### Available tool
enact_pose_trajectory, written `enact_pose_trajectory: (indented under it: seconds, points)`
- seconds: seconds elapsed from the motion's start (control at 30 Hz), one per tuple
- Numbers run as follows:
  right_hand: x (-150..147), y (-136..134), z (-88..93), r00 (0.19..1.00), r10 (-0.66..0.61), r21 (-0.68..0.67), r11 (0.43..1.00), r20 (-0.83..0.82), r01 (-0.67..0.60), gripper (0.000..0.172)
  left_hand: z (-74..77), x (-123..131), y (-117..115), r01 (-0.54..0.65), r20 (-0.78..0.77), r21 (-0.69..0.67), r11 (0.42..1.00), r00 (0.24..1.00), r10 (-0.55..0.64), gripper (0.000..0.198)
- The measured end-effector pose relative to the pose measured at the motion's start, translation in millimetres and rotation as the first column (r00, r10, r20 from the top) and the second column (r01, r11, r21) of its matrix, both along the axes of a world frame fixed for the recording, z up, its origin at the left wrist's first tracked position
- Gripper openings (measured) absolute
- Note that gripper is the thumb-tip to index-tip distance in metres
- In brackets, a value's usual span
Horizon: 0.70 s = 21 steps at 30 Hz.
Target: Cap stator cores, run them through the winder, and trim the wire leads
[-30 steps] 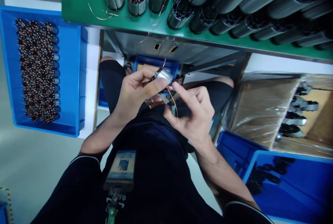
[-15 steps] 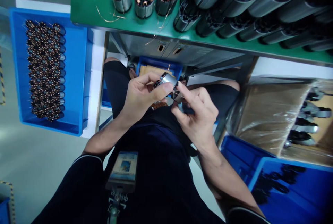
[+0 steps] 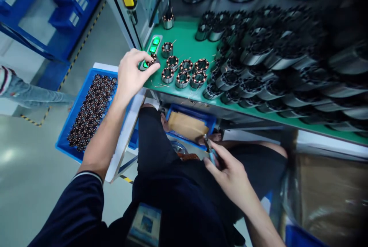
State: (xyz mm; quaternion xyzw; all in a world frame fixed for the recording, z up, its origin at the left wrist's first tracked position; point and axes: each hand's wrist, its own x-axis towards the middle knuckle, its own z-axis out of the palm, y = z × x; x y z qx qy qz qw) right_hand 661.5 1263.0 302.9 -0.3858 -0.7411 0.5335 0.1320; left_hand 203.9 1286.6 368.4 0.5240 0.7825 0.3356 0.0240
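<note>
My left hand (image 3: 131,71) is closed around a copper-wound motor stator (image 3: 151,60), partly hidden by the fingers, above the green-lit buttons (image 3: 155,41) at the table's left end. To its right, several wound stators (image 3: 183,79) stand upright on the green tabletop (image 3: 184,35), some with loose wire ends. Over my lap, my right hand (image 3: 230,172) grips small blue-handled cutting pliers (image 3: 212,152), their metal tip pointing away from me.
Rows of dark, unwound-looking stators (image 3: 253,82) fill the table's right side. A blue bin (image 3: 64,145) packed with wound stators sits at the left. Below the table lies a blue tray (image 3: 212,118) with cardboard inside. Another person's leg (image 3: 34,90) shows at far left.
My left hand has moved up and left from my lap to the buttons, carrying a stator. My right hand has come away from the stator; the pliers now show clearly. The view has shifted.
</note>
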Motion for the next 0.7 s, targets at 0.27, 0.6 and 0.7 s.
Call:
enact_pose_trajectory:
  seconds: [0.27,0.6,0.7]
  points:
    - [6.7,-8.3,-5.6,0.997,0.063,-0.052,0.997,0.047,-0.06,0.055,-6.1,-13.9,37.2,0.02,-0.184,-0.183,0.983,0.981,-0.054,0.036]
    - [14.3,-14.7,-13.3,0.999,0.032,-0.117,0.993,0.033,-0.028,0.053,-19.5,19.4,-8.4,0.275,-0.304,-0.101,0.956,0.907,-0.293,0.068]
    - [7.0,-13.1,-2.3,0.999,0.049,-0.062,0.997,0.001,-0.049,0.053,-3.1,52.2,-27.5,0.237,-0.222,0.035,0.971,0.949,-0.223,0.051]
